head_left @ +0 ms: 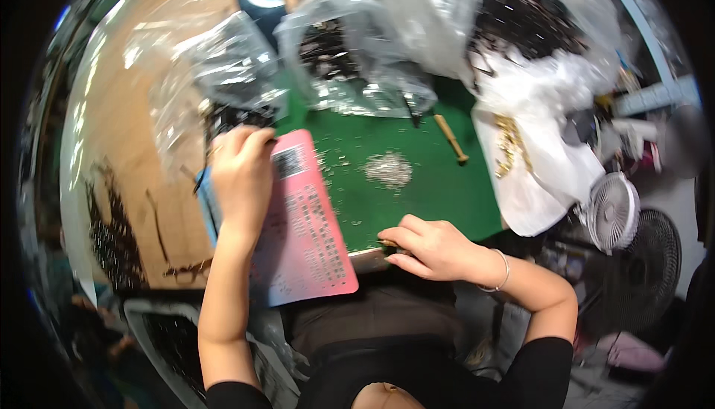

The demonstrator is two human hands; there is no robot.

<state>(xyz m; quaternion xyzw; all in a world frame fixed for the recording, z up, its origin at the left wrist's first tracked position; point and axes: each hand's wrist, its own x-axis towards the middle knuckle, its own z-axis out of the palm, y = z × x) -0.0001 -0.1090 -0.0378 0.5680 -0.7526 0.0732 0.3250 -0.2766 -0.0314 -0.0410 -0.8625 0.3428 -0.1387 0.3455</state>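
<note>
With my right hand (439, 251) I pinch a small brassy piece (388, 243) between my fingers (403, 237) at the counter's (180, 234) near edge; my left hand (242, 174), over the pink card (313, 223), is too blurred to tell its grip.

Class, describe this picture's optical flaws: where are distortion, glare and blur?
Head view: the wooden table's left edge bows, corners go black; head view: white glare on the dark panel, glints on the clear bag below; head view: upper-right black strands look smeared.
</note>
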